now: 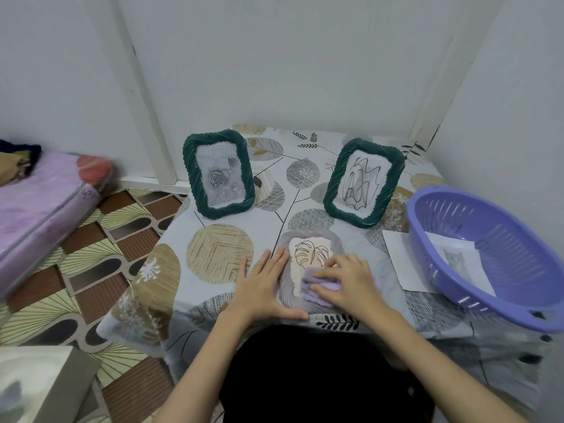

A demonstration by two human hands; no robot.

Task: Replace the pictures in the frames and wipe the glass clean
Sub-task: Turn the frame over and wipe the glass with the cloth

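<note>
Table (pixel 213 303) covered in a leaf-and-circle print cloth, pushed into a corner of white walls. Grey frame (pixel 285 288) lies flat at the near edge of the table, roughly mid-width, glass up, showing a leaf line drawing on a cream ground. Left hand (pixel 262 285) lies open and flat, palm down, fingers spread, pressing on the frame's left border and the cloth beside it; thumb runs along the frame's near edge. Right hand (pixel 345 282) is curled over a lilac cloth (pixel 317 288), fingers bent and pressing it down on the lower right part of the glass; the cloth is bunched under the fingers and spills toward the frame's near edge. Two dark green frames with rope-twist borders stand upright toward the far edge: the left green frame (pixel 218 174) near the table's left edge holds a grey rose picture, the right green frame (pixel 363 181) is tilted and holds a black scribble drawing. Purple basket (pixel 476 270) sits at the right edge, tipped toward the person, with a printed sheet (pixel 457 261) inside; the print is too blurred to read. A second white sheet (pixel 399 261) lies on the table, partly under the basket's left rim.
</note>
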